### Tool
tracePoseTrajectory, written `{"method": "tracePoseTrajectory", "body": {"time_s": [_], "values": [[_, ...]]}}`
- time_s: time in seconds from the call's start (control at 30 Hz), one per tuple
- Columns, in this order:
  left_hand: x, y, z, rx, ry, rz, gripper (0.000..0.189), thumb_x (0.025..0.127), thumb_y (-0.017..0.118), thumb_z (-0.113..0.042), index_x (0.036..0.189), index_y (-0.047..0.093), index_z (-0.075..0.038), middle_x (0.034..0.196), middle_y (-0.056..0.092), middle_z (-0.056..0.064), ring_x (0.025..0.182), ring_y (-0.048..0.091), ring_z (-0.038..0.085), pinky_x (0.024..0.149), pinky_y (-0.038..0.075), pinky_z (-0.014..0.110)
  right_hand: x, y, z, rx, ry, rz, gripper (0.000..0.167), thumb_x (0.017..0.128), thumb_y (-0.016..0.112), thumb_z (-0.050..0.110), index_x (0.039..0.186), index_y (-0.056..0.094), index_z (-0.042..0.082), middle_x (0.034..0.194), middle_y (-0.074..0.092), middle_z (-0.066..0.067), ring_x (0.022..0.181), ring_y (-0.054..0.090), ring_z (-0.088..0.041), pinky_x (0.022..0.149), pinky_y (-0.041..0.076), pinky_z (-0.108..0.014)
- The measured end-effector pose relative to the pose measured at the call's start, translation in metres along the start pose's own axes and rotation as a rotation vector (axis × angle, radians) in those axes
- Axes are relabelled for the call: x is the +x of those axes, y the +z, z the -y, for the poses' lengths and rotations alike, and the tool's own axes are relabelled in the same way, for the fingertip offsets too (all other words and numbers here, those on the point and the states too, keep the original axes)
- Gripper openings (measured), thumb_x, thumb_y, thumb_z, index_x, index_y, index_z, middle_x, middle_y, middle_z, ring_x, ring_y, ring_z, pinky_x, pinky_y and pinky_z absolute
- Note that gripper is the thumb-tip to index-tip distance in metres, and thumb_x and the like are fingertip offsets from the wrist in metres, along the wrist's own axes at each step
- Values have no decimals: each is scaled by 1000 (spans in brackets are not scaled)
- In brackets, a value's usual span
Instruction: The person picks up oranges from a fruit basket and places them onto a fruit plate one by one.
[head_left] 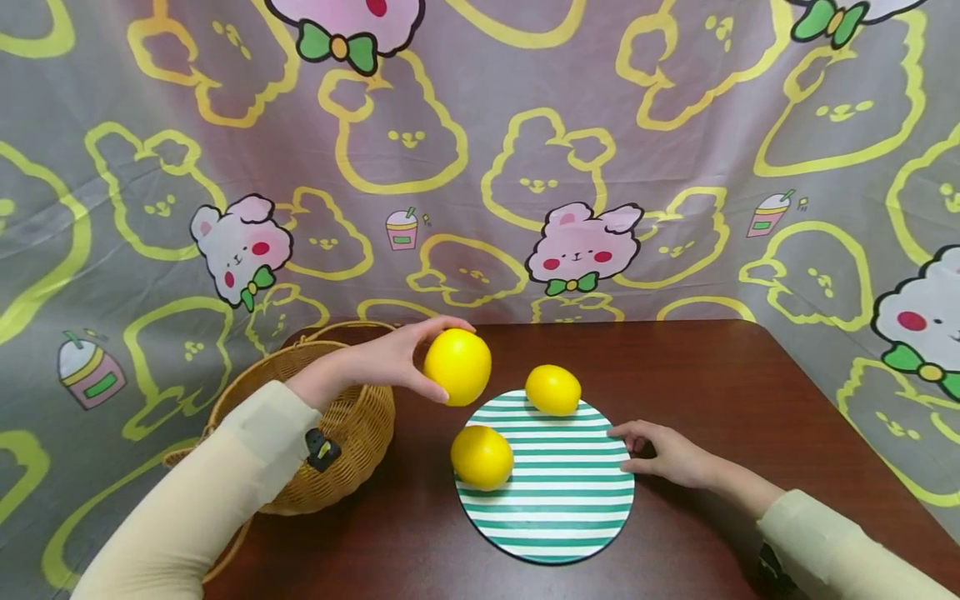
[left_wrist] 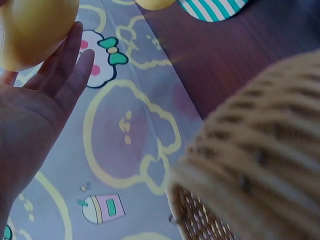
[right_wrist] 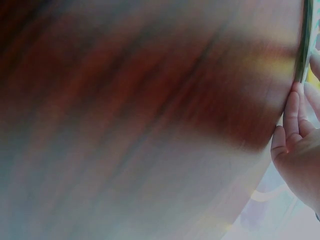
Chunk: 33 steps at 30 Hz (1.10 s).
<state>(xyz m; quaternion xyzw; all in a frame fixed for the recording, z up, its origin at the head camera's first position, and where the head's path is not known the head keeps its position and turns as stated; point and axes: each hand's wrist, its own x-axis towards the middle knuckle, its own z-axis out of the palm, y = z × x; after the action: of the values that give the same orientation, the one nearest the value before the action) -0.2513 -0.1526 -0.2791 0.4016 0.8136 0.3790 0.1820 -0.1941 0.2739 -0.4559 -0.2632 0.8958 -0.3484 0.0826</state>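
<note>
My left hand (head_left: 397,354) grips a yellow lemon-like fruit (head_left: 458,367) between thumb and fingers, held up near the plate's far left edge. In the left wrist view the same fruit (left_wrist: 35,32) sits against the fingertips. Below is a round plate (head_left: 555,508) with green and white stripes and a dark rim. Two lemons (head_left: 482,457) lie on it, one at its left side, the other lemon (head_left: 553,390) at its far edge. At the plate's right edge, my right hand (head_left: 671,454) holds the rim with thumb and bent fingers.
A wicker basket (head_left: 371,437) with a handle stands left of the plate, under my left forearm; its inside is partly hidden. The dark brown wooden table (head_left: 697,375) backs onto a grey curtain (head_left: 480,100) with cartoon prints, which also hangs along both sides.
</note>
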Motion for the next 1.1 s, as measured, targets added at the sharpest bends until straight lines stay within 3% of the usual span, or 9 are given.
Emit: {"method": "tracePoseTrajectory", "body": {"time_s": [0.43, 0.8, 1.1], "values": [[29, 21, -5, -48, 22, 99, 80, 72, 86, -18, 138, 41, -21, 124, 53, 2, 107, 53, 25, 90, 47, 43, 0, 0, 0, 0, -14, -4, 48, 88, 72, 24, 129, 57, 4, 93, 53, 2, 86, 51, -14, 73, 46, -23], [50, 43, -2, -23, 31, 139, 85, 71, 86, -22, 141, 38, -17, 126, 52, -3, 109, 52, 20, 95, 45, 38, -1, 1, 2, -7, -14, -9, 48, 88, 72, 24, 129, 57, 4, 93, 53, 3, 86, 50, -13, 73, 45, -23], [67, 63, 3, 22, 37, 185, 84, 71, 87, -25, 139, 37, -23, 124, 51, -6, 107, 53, 16, 92, 46, 32, -1, 1, 2, -7, -18, -9, 48, 89, 72, 25, 129, 57, 4, 93, 53, 2, 85, 51, -13, 72, 46, -24]]}}
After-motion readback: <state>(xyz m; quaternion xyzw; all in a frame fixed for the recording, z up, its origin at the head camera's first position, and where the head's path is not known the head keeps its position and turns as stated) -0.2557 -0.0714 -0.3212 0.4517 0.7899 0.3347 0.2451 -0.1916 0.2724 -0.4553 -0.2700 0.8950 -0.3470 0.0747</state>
